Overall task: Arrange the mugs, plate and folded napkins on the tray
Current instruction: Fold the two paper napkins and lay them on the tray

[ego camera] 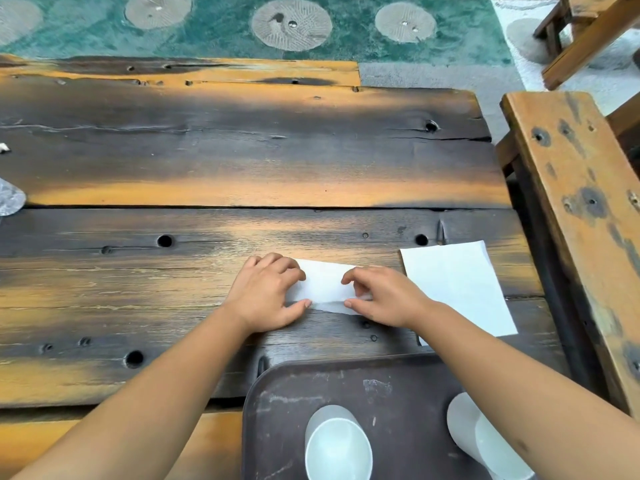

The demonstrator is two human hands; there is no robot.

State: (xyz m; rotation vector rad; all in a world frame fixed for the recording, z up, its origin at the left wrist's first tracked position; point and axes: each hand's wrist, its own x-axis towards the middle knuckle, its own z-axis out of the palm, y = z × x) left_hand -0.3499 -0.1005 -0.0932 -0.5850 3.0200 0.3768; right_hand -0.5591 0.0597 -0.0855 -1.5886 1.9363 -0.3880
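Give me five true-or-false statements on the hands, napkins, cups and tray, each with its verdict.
1. Both hands, left and right, are on one napkin. True.
2. That napkin lies on the tray. False: it lies on the table.
3. Two cups, one and another, stand on the tray. True.
4. A second napkin lies left of the hands. False: right.
5. A plate sits on the tray. False: none shows.

Weathered dark-and-orange plank table [242, 161], knot holes throughout. Lying on it: small white napkin being folded [323, 285] near centre; flat white napkin sheet [457, 282] just right of it; dark brown plastic tray [346, 393] at near edge.
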